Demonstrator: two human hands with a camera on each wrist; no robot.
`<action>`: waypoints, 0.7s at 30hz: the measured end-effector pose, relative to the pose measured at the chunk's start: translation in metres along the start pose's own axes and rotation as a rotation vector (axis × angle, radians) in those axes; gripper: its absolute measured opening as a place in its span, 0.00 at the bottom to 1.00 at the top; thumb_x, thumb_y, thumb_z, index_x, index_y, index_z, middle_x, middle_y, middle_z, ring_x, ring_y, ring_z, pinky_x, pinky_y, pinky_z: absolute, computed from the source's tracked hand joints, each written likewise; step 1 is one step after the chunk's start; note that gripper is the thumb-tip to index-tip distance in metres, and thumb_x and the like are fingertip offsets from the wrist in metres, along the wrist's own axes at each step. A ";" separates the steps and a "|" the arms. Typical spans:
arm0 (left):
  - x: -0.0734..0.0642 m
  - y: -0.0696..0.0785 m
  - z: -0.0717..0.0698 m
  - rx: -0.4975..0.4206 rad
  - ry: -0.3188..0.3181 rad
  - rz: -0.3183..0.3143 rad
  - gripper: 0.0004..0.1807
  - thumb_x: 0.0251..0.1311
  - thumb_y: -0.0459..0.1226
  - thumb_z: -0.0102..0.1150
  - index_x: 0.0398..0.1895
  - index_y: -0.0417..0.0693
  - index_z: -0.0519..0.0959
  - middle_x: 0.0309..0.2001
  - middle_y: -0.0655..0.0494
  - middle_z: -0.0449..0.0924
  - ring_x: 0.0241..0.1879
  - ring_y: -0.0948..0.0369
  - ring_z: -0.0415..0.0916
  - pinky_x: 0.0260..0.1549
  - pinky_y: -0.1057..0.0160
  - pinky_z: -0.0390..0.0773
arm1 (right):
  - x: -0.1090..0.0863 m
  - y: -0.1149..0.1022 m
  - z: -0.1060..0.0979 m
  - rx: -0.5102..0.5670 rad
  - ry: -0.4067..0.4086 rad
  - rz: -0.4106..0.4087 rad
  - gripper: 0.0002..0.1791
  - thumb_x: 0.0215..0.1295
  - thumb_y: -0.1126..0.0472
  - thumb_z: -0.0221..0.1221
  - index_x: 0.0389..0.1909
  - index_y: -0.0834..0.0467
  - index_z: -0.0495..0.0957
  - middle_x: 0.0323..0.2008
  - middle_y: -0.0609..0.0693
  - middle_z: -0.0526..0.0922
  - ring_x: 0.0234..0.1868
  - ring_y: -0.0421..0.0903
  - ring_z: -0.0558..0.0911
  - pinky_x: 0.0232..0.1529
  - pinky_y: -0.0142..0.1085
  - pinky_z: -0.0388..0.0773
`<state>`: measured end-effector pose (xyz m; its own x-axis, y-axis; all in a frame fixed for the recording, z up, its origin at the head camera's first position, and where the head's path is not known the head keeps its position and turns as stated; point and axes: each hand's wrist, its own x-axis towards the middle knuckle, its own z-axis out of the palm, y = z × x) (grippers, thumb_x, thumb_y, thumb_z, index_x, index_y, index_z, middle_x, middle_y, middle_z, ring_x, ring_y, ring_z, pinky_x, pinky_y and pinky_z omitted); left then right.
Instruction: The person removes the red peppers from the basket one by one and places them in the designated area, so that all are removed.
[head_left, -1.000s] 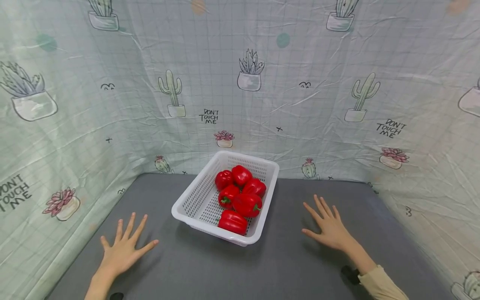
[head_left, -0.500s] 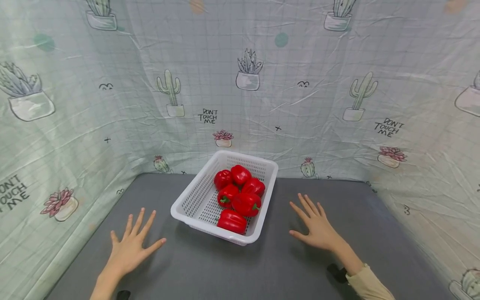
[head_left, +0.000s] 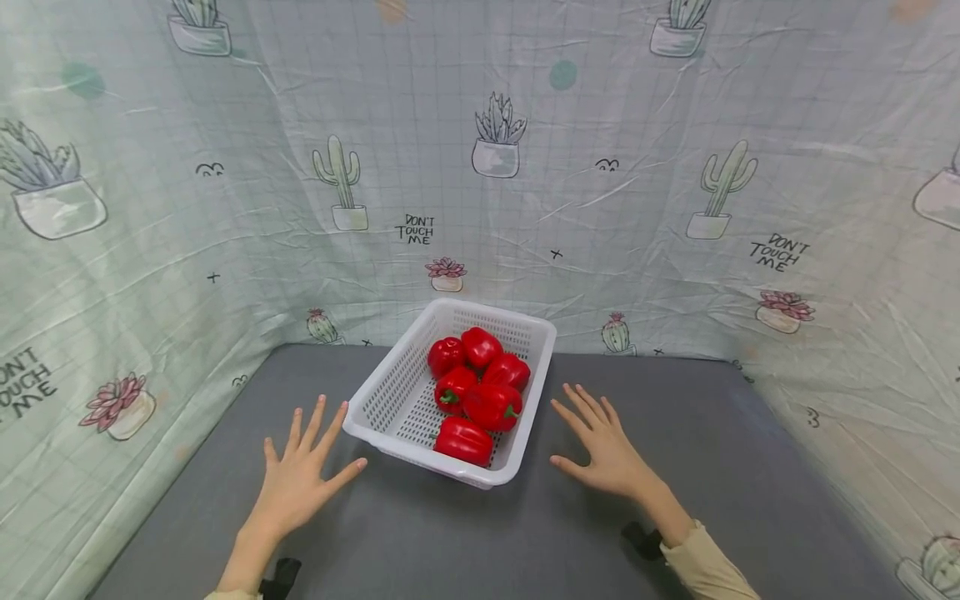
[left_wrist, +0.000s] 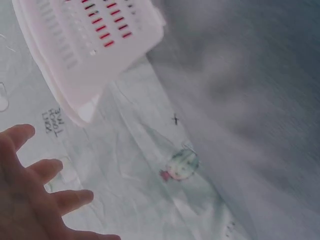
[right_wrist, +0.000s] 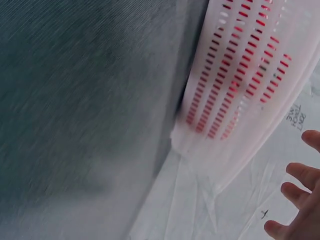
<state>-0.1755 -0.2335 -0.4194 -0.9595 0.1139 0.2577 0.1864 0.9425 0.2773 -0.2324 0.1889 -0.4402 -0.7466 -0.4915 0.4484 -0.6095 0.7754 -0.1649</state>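
The left hand (head_left: 294,485), spread and empty, hovers at eight o'clock from the basket (head_left: 386,407); the right hand (head_left: 609,457), likewise spread and empty, at four. Six peppers (head_left: 491,405) lie inside.

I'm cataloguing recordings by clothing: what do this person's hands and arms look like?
The left hand and right hand are ungloved. The right sleeve is beige; only a beige sliver of the left sleeve shows. A black item sits beside the left wrist, another beside the right.
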 end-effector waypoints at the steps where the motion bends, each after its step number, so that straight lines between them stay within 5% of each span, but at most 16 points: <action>1: 0.002 0.003 0.000 0.005 0.001 0.002 0.45 0.52 0.62 0.48 0.69 0.68 0.38 0.72 0.53 0.30 0.68 0.39 0.31 0.48 0.25 0.36 | 0.002 -0.002 0.001 0.005 0.004 -0.002 0.44 0.49 0.40 0.59 0.66 0.50 0.56 0.68 0.55 0.53 0.69 0.54 0.51 0.60 0.60 0.43; 12: 0.023 0.023 0.009 0.001 0.030 0.030 0.45 0.49 0.64 0.48 0.69 0.62 0.47 0.71 0.48 0.38 0.68 0.39 0.33 0.51 0.27 0.35 | 0.021 -0.019 0.007 0.041 0.049 -0.040 0.43 0.50 0.39 0.57 0.65 0.53 0.58 0.67 0.55 0.55 0.68 0.53 0.52 0.60 0.60 0.47; 21: 0.041 0.022 0.022 -0.009 0.018 0.032 0.43 0.50 0.62 0.48 0.69 0.62 0.48 0.71 0.47 0.39 0.67 0.37 0.37 0.52 0.27 0.35 | 0.040 -0.035 0.006 0.029 0.034 -0.035 0.43 0.50 0.42 0.58 0.67 0.53 0.55 0.66 0.55 0.57 0.67 0.54 0.55 0.60 0.60 0.49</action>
<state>-0.2158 -0.2015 -0.4233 -0.9489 0.1385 0.2835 0.2191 0.9357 0.2765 -0.2430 0.1399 -0.4223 -0.7153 -0.5044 0.4837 -0.6432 0.7458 -0.1734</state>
